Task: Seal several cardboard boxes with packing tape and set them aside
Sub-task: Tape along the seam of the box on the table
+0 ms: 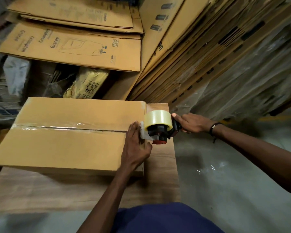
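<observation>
A closed cardboard box (70,145) lies on a wooden table (160,167). A strip of clear tape (60,126) runs along its centre seam. My left hand (134,147) lies over the box's right edge at the end of the seam, fingers flat on top and thumb down the side. My right hand (191,122) grips the handle of a tape dispenser (160,130), which carries a clear tape roll and sits just past the box's right edge, touching it.
Flattened printed cartons (77,47) are stacked behind the table. More flat cartons (200,56) lean at the right, some wrapped in plastic. A wrapped bundle (87,84) lies under the stack. Grey floor (225,174) spreads to the right of the table.
</observation>
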Available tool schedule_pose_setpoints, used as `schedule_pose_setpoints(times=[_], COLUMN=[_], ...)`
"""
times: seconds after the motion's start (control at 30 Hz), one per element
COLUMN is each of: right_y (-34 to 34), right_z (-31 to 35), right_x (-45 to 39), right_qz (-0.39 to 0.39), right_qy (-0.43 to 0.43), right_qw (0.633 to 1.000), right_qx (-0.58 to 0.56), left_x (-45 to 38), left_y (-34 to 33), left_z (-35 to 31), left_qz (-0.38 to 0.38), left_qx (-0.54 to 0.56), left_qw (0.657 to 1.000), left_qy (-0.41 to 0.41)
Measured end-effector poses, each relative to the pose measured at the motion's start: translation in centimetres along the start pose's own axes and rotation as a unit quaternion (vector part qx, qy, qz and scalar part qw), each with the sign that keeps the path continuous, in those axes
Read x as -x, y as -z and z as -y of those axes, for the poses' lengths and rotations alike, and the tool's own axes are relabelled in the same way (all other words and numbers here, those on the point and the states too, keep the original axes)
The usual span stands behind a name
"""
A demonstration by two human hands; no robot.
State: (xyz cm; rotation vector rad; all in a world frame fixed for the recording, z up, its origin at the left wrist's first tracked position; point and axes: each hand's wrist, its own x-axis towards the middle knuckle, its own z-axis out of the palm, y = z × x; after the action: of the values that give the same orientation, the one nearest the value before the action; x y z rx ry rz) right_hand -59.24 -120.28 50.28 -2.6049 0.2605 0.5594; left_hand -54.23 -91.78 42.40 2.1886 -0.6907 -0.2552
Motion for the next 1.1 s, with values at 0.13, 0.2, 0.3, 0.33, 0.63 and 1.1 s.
schedule_pose_setpoints(times=[0.13, 0.2, 0.3, 0.33, 0.63, 1.1], right_y=[-0.2, -0.4, -0.2, -0.1, -0.4, -1.4], right_z=[0.1, 0.3, 1.0, 1.2, 2.5, 2.7], right_x=[0.0, 0.3, 0.5, 0.5, -0.1, -1.1], right_qz=[-0.005, -0.005, 0.007, 0.01, -0.045, -0.048], right_qy=[0.002, -0.011, -0.037, -0.045, -0.089, -0.112], right_qw=[1.0, 1.0, 0.999, 0.999, 0.991, 0.992], right_qx=[0.028, 0.019, 0.015, 0.017, 0.089, 0.042], left_x=[-0.2, -0.3, -0.7, -1.2, -3.9, -4.8], left_y=[0.6, 0.9, 1.4, 1.6, 2.1, 1.0], left_z=[-0.3, -0.6, -1.9, -2.4, -4.7, -4.4], left_qz=[-0.076, -0.088, -0.082, -0.078, -0.001, -0.05], left_qx=[0.078, 0.12, 0.125, 0.089, -0.064, -0.023], left_qw=[0.994, 0.989, 0.988, 0.992, 0.989, 0.988], left_qy=[0.015, 0.018, 0.035, 0.05, 0.137, 0.141])
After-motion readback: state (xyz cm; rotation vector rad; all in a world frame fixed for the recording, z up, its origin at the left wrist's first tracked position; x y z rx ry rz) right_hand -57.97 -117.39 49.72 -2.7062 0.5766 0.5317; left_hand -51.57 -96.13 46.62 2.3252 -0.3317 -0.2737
